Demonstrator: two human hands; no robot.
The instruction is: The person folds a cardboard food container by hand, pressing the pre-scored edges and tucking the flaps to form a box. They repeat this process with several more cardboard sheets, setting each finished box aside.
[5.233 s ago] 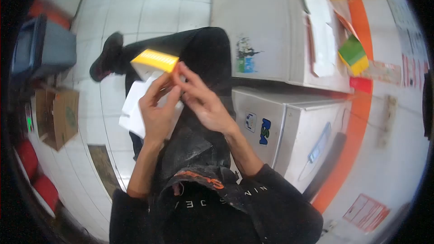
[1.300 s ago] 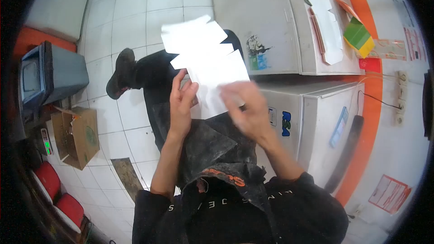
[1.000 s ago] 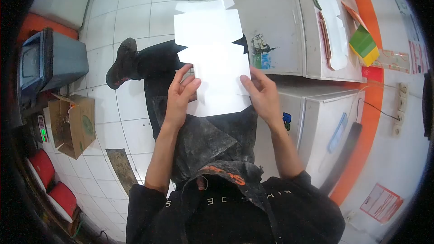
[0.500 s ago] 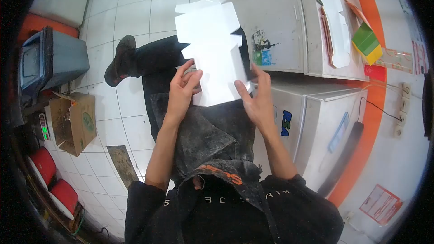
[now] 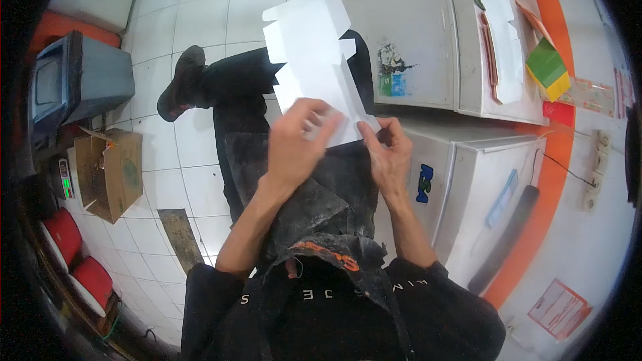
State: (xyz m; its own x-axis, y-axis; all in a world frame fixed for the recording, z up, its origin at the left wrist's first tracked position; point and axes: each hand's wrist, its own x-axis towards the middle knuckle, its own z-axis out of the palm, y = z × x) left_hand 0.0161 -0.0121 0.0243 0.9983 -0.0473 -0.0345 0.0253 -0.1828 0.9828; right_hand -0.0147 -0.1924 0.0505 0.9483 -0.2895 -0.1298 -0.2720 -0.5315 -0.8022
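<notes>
A flat white cardboard box blank (image 5: 311, 33) with cut flaps lies over my lap, its far end reaching past my knee. Its right side is folded up along a crease. My right hand (image 5: 388, 154) pinches the near right corner between thumb and fingers. My left hand (image 5: 296, 144) is over the near left part of the blank, its fingers curled and smeared by motion. Whether those fingers grip the card does not show. Beneath the blank is my dark, worn apron (image 5: 307, 200).
White cabinets (image 5: 418, 33) stand at my right, with folded cardboard (image 5: 505, 53) on top. To my left are a grey bin (image 5: 103, 73), a brown carton (image 5: 120, 177), a scale with a green display (image 5: 65, 177) and red stools (image 5: 63, 241) on the white tiled floor (image 5: 167, 180).
My left hand has left the blank's left edge and moved right, over its near part. The right side flap now stands folded up. My right hand has stayed at the near right corner.
</notes>
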